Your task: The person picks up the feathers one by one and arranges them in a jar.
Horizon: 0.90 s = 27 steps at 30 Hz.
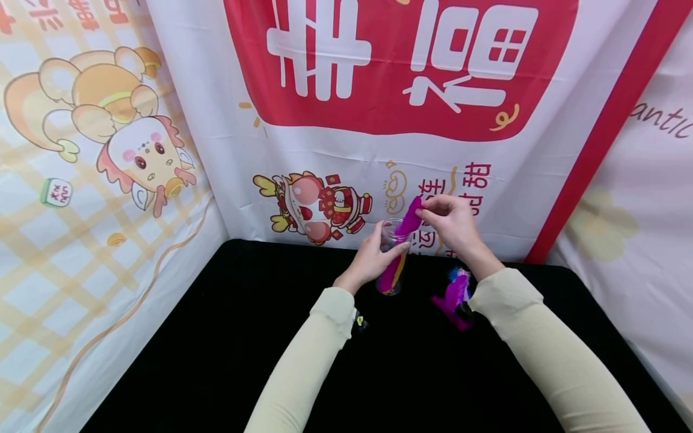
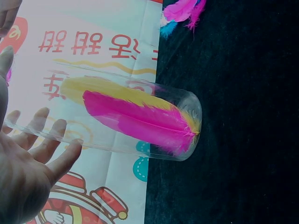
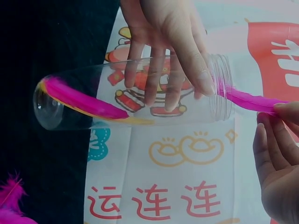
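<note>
My left hand grips a clear plastic jar around its upper part, near the threaded mouth. Inside the jar lie a magenta feather and a yellow feather, their quill ends at the jar's bottom. Between thumb and fingertips my right hand pinches another magenta feather. Its fluffy end is in the jar's mouth, while the rest sticks out toward my right hand. In the head view the jar stands tilted close over the black table.
A small heap of magenta, blue and white feathers lies on the black table, right of the jar and below my right wrist. Behind the table hangs a printed white cloth with red lettering. More printed cloth hangs at the left.
</note>
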Available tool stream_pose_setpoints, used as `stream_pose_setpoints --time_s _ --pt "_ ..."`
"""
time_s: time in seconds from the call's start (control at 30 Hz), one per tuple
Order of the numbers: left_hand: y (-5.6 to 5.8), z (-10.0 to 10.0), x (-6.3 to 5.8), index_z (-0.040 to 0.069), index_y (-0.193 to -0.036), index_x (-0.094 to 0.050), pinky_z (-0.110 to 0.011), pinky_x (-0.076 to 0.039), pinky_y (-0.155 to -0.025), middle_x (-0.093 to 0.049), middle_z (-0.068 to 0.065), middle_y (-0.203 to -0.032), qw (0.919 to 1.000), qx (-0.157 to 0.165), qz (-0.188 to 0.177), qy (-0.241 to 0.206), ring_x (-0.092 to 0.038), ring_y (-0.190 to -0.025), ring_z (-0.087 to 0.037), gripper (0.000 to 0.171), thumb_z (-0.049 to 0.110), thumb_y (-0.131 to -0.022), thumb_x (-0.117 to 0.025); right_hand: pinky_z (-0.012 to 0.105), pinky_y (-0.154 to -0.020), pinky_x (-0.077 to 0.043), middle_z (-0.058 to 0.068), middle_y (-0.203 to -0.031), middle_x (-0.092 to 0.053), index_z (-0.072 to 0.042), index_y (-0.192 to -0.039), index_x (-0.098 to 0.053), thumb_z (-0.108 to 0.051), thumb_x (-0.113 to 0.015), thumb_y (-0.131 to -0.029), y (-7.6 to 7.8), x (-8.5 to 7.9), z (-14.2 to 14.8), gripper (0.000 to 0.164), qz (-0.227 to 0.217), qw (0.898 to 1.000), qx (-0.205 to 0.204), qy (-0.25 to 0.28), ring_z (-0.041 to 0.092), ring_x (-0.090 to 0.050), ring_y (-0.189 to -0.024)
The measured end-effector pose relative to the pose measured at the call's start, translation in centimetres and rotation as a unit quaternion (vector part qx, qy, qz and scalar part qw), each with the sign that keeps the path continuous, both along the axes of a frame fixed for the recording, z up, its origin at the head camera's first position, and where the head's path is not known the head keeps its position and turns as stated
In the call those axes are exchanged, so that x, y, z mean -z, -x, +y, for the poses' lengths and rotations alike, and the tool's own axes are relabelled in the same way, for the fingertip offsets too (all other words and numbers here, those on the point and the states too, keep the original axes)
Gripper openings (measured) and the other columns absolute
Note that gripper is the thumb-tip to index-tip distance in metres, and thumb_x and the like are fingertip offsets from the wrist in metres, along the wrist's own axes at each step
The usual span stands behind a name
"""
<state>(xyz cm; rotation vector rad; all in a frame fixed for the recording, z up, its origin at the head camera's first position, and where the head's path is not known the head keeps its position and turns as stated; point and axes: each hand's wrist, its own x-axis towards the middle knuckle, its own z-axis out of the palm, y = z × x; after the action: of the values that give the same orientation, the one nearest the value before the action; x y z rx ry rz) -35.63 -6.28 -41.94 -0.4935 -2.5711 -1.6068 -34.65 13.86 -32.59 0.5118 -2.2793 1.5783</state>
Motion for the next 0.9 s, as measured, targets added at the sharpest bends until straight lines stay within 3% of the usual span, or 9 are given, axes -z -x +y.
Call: stream_pose_setpoints --time_s 0.17,0.47,0.63,0.9 --pt "-0.01 -0.04 0.08 0.018 -0.158 -0.029 -0.043 -0.049 -0.105 -0.054 -0.01 -0.142 1.0 0.002 0.006 -0.002 -0.059 -0.126 -0.026 0.083 0.058 -0.095 -0.066 0.02 -0.068 -0.056 0.006 -0.09 -0.075 0.004 -0.101 -0.074 -0.01 -0.077 -0.092 -0.11 0.0 -0.14 0.017 -0.01 1.0 0.001 -0.01 0.024 -0.071 -0.079" --pt "-0.13 0.01 0.02 0.021 -0.156 -0.031 -0.043 -0.05 -0.105 -0.056 -0.009 -0.141 1.0 0.0 0.008 0.004 -0.06 -0.125 -0.025 0.076 0.053 -0.097 -0.066 0.018 -0.069 -0.054 0.018 -0.097 -0.075 0.006 -0.101 -0.075 -0.007 -0.078 -0.091 -0.12 0.13 -0.17 0.016 -0.008 1.0 -0.002 -0.03 0.007 -0.066 -0.079" --pt "-0.18 -0.02 -0.16 0.021 -0.157 -0.031 -0.043 -0.049 -0.105 -0.056 -0.009 -0.141 1.0 0.001 0.007 0.003 -0.06 -0.126 -0.024 0.079 0.057 -0.096 -0.065 0.017 -0.068 -0.054 0.015 -0.095 -0.075 0.005 -0.102 -0.075 -0.007 -0.078 -0.091 -0.21 0.09 -0.19 0.017 -0.005 0.999 -0.005 -0.031 0.006 -0.065 -0.077" --pt "-0.1 -0.06 0.03 0.017 -0.157 -0.031 -0.042 -0.05 -0.104 -0.057 -0.01 -0.14 0.9998 0.005 0.018 -0.001 -0.061 -0.124 -0.025 0.08 0.054 -0.097 -0.067 0.017 -0.067 -0.053 0.02 -0.099 -0.075 0.003 -0.102 -0.077 -0.011 -0.078 -0.092 -0.16 0.11 -0.4 0.017 -0.008 0.999 -0.016 -0.049 0.007 -0.065 -0.078"
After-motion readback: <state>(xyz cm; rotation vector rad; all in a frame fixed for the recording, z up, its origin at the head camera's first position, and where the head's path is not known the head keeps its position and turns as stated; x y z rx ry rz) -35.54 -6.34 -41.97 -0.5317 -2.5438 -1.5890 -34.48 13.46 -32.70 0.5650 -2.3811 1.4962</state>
